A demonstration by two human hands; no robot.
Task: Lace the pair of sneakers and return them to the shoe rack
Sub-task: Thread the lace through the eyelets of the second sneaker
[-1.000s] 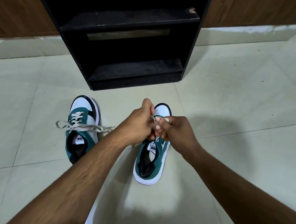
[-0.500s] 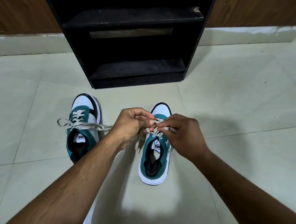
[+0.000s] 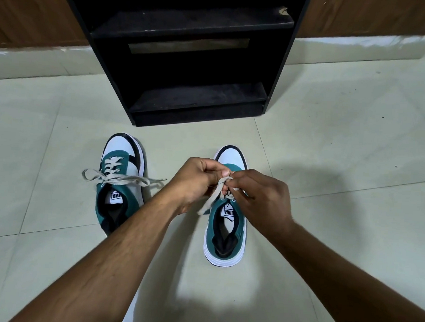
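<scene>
Teal right sneaker [image 3: 224,238] | toe toward rack [image 3: 187,59] | both hands gripping lace [image 3: 213,198]

The floor [image 3: 345,134] has large pale green tiles with thin grey joints. In the upper left and upper right of the frame stand brown wooden panels [image 3: 29,10], above a low whitish skirting [image 3: 38,60].

Tiled floor [image 3: 331,148]: left sneaker [image 3: 119,180], right sneaker [image 3: 226,226], black shoe rack [image 3: 187,59].
</scene>
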